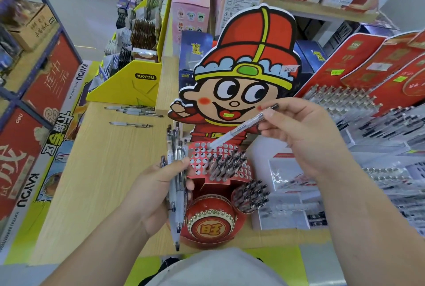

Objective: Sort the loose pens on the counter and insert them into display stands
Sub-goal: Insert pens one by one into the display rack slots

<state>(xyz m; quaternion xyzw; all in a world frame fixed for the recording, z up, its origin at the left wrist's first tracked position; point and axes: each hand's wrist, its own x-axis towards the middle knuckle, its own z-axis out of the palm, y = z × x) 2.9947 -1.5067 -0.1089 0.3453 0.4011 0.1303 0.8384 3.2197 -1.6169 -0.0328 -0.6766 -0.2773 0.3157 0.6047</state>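
Note:
A red cartoon display stand (232,92) stands on the wooden counter (96,170), with a perforated red tray (200,154) at its foot. Several dark-capped pens (230,164) fill the tray's right part, and a round cup of pens (251,195) sits lower right. My right hand (303,134) pinches a single clear pen (239,128), tilted, its white tip touching a hole in the tray's top row. My left hand (158,193) grips a bundle of pens (176,184) upright, just left of the tray. Several loose pens (133,113) lie at the counter's far side.
A yellow card display box (128,83) stands behind the loose pens. Red tiered pen racks (368,106) rise on the right, with clear packets (289,203) beside the stand. Pink boxes (190,7) are stacked behind. A red drum decoration (210,223) sits at the stand's front.

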